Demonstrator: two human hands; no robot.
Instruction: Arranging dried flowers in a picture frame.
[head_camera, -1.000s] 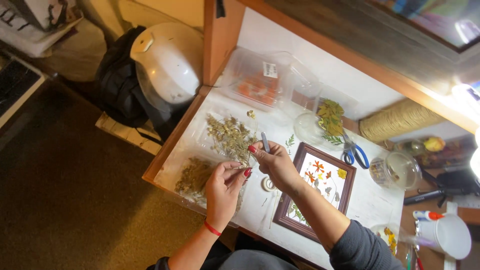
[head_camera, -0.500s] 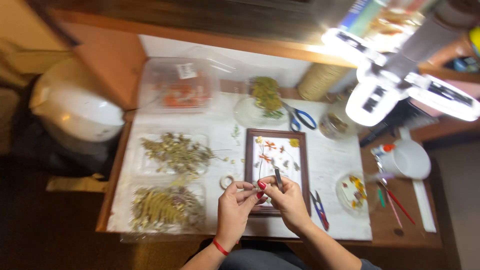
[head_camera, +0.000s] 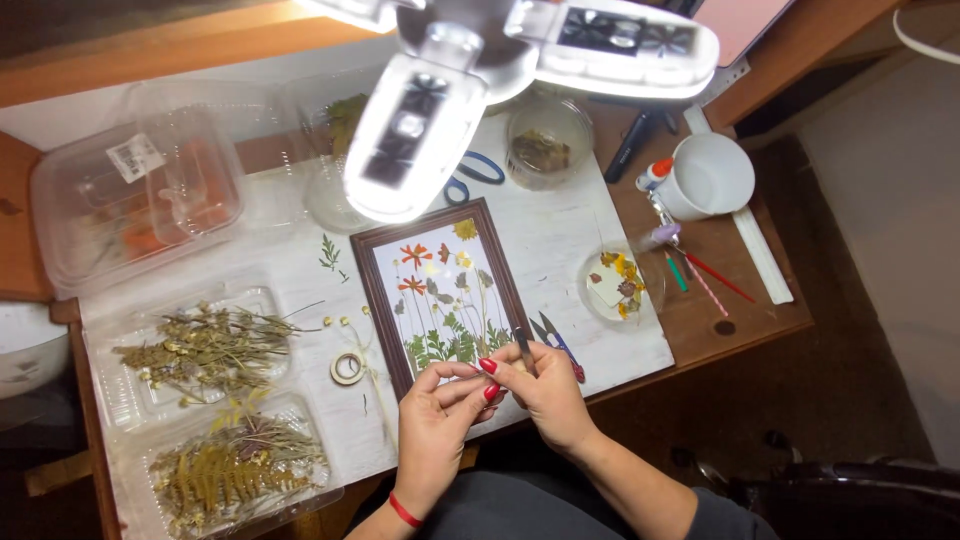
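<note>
- My right hand (head_camera: 548, 390) pinches a slim pair of dark tweezers (head_camera: 524, 350), tips pointing up toward the lower edge of the brown picture frame (head_camera: 441, 290).
- My left hand (head_camera: 438, 412) is closed at the fingertips against the right, seemingly nipping something tiny between thumb and forefinger; I cannot tell what it is.
- The frame lies flat on the bench (head_camera: 560, 240), just ahead of both hands, with pressed orange flowers and green fronds arranged inside.
- Risk, as I judge it: the piece between my fingers is small and probably brittle, so too hard a squeeze could crumble it, and a loose one could drop it into my lap.
- A slip of the tweezers could nudge the blooms already laid in the frame.
- The small snips (head_camera: 556, 341) lie touching-close to my right hand; a careless wrist could knock them off the edge.
- The tape roll (head_camera: 348, 368) and trays of dried stems (head_camera: 205, 345) sit left, well clear.
</note>
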